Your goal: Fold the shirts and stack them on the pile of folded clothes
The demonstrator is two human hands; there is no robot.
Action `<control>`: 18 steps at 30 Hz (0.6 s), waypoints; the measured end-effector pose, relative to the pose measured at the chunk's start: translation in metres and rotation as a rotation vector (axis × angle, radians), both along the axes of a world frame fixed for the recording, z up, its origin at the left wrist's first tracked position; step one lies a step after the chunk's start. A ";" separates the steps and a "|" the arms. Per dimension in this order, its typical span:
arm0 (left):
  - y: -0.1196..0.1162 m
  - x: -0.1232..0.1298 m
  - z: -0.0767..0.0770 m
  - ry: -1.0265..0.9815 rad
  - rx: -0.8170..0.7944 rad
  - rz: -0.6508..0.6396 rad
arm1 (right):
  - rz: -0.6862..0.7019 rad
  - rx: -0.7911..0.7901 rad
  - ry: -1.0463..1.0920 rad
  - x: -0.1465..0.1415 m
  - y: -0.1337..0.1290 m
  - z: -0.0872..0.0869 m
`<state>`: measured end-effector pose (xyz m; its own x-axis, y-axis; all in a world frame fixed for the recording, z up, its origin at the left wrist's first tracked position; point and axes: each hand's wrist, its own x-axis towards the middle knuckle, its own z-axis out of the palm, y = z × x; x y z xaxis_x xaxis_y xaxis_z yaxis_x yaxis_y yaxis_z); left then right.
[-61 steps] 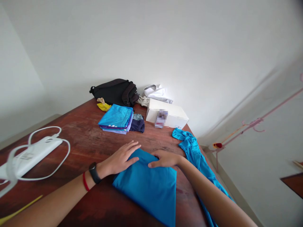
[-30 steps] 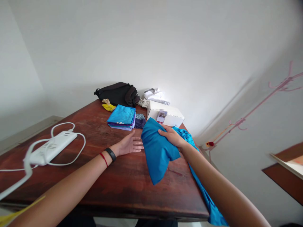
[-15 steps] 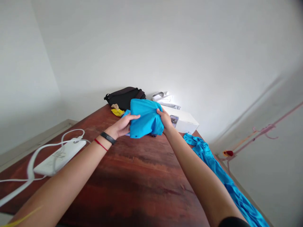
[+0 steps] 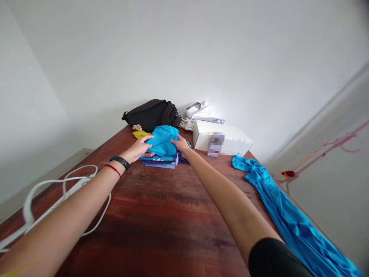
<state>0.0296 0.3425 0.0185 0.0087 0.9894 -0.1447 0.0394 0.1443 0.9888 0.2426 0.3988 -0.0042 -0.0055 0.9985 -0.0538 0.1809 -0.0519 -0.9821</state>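
Note:
A folded blue cloth garment (image 4: 163, 139) rests on top of a stack of folded clothes (image 4: 161, 163) toward the back of the wooden table. My left hand (image 4: 142, 149) grips its left edge, the thumb above and the fingers at the side. On the opposite edge is my right hand (image 4: 181, 144), thumb on top and fingers tucked behind the fabric. Blue, purple and lilac layers show in the stack beneath. What kind of garment the blue one is cannot be made out.
Behind the stack lie a black bag (image 4: 150, 115) and a yellow item (image 4: 141, 134). A white box (image 4: 227, 139) and a white bag (image 4: 201, 111) stand back right. Shiny blue fabric (image 4: 276, 200) runs along the right edge. White cables (image 4: 31, 207) and a power strip sit left.
Both hands have carried the blue garment away from me and down onto the stack, where it now lies flatter. The view has shifted slightly.

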 end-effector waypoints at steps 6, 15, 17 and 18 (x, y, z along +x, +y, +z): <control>-0.006 -0.006 0.017 -0.109 -0.054 -0.035 | 0.163 -0.067 -0.021 0.001 -0.005 0.021; -0.027 -0.033 0.005 0.429 -0.023 -0.212 | 0.234 0.045 -0.406 -0.004 -0.008 0.005; -0.020 -0.034 0.008 0.509 -0.018 -0.187 | 0.225 0.051 -0.421 -0.005 -0.007 0.005; -0.014 -0.033 0.009 0.530 0.008 -0.142 | 0.219 0.053 -0.423 -0.005 -0.007 0.005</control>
<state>-0.0033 0.3281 0.0279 0.0702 0.9848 -0.1586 0.5514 0.0942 0.8289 0.2377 0.3919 0.0012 -0.2045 0.9778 -0.0459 0.5664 0.0799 -0.8203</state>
